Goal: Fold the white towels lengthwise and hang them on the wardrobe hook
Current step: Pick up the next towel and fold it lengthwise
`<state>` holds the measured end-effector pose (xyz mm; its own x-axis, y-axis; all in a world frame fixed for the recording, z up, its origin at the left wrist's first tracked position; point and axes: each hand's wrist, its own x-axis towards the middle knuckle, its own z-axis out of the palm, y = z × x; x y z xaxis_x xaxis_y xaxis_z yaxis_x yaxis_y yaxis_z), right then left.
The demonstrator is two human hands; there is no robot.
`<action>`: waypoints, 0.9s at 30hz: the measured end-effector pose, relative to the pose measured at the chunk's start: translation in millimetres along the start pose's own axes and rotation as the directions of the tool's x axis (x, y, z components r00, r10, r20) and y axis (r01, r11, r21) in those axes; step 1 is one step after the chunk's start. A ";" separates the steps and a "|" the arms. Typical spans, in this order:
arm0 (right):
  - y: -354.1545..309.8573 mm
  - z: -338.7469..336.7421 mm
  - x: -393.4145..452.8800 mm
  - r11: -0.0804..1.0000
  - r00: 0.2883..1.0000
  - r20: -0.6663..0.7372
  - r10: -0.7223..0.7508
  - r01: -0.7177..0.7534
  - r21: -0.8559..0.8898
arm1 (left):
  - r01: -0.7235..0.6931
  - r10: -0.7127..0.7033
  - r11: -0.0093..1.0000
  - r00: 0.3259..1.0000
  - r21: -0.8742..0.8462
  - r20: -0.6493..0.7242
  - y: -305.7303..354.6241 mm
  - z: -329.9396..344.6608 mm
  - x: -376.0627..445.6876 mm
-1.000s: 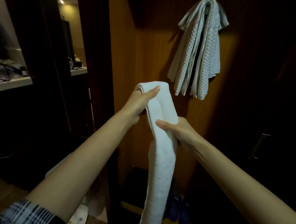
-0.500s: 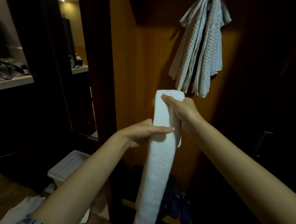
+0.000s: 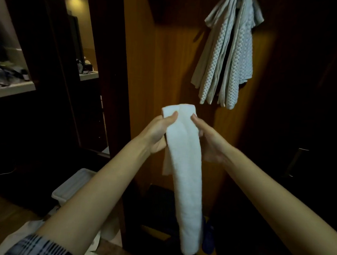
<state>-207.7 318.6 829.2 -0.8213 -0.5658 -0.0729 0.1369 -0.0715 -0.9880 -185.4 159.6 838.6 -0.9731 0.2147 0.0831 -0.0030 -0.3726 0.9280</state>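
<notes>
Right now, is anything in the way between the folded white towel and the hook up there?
The path through the air looks free, but the hook itself is hidden under the textured towels already hanging there. The folded white towel, held by the left hand and right hand, must go over them.

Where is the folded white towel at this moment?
In the head view, the white towel hangs at centre, gripped near its top between left hand and right hand, below the hung towels.

Your left hand climbs from mid-towel to the top fold of the white towel, level with your right hand, each pinching a side
</notes>
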 end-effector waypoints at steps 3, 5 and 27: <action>19.8 -4.4 -1.5 0.982 1.000 0.005 0.027 -0.025 -0.186 | -0.024 0.022 0.999 0.994 -0.023 -0.110 2.7 1.5 4.3; 29.8 -7.4 -3.2 0.960 0.999 -0.034 0.022 -0.031 -0.277 | -0.049 0.040 0.997 0.988 -0.055 -0.148 4.7 2.9 5.0; 13.1 -20.9 8.9 0.871 0.986 -0.122 0.113 -0.157 -0.466 | 0.119 -0.181 0.970 0.933 -0.210 -0.311 -28.5 -0.7 8.0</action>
<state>-224.9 329.8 812.7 -0.8618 -0.4661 -0.2001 -0.0095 0.4092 -0.9124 -193.2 171.3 812.6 -0.9789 -0.0127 -0.2039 -0.1669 -0.5260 0.8340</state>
